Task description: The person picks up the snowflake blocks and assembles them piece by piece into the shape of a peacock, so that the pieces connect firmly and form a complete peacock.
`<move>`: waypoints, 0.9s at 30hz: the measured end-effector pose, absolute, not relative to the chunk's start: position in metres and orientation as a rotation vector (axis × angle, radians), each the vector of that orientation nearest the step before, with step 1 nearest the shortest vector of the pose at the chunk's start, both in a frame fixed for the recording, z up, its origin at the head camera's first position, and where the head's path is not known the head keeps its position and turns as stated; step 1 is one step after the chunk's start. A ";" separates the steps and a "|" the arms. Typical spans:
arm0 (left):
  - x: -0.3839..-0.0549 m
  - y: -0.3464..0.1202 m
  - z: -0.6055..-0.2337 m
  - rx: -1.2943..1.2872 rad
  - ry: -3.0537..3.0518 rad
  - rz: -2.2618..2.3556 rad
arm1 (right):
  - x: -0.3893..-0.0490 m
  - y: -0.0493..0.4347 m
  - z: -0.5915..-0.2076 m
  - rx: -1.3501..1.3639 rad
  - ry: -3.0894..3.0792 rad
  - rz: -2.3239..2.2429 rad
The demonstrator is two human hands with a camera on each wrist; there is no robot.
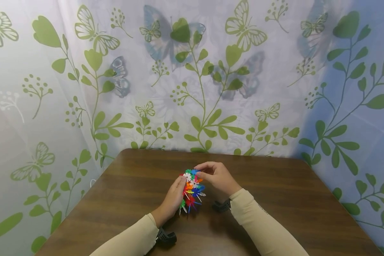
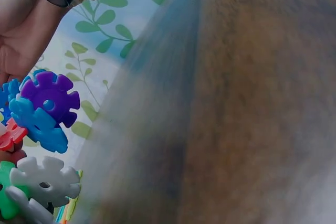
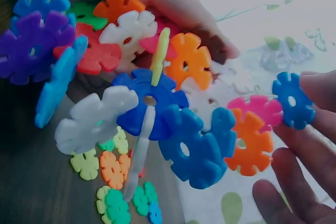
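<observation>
A cluster of colourful plastic snowflake discs (image 1: 188,186) joined by their notches is held up above the table in the head view. My left hand (image 1: 174,195) grips it from the left, its palm partly hidden behind the discs in the right wrist view. At the cluster's upper right, my right hand (image 1: 216,176) pinches a blue disc (image 3: 293,100) between thumb and fingers. That disc meets a pink disc (image 3: 255,111), beside an orange disc (image 3: 248,142). A purple disc (image 2: 50,98) and a white disc (image 2: 46,181) stick out in the left wrist view.
Brown wooden table (image 1: 115,209) under both hands. Behind it hangs a curtain (image 1: 198,89) with green leaves and butterflies. Several more discs (image 3: 113,169) show against the brown surface in the right wrist view. Black wrist devices (image 1: 166,237) are on both forearms.
</observation>
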State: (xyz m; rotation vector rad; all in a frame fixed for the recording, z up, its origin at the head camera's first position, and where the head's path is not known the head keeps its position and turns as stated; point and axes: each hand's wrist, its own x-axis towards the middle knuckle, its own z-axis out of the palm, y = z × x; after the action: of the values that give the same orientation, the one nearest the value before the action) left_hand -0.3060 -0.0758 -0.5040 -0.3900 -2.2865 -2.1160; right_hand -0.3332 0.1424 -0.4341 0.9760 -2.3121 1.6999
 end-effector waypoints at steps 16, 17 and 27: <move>-0.303 -0.076 -0.504 -0.554 -2.331 -1.954 | -0.333 0.142 -0.437 0.987 -2.429 1.715; -0.304 -0.077 -0.505 -0.566 -2.324 -1.954 | -0.333 0.142 -0.437 0.980 -2.430 1.730; -0.303 -0.076 -0.505 -0.533 -2.368 -1.922 | -0.331 0.137 -0.441 0.845 -2.473 1.822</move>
State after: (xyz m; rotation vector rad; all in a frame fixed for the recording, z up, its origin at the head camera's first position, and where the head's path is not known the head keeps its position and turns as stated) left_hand -0.3031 -0.0758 -0.5048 -0.5333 -2.3676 -1.9223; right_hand -0.3308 0.1372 -0.4408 0.8453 -2.4733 1.8220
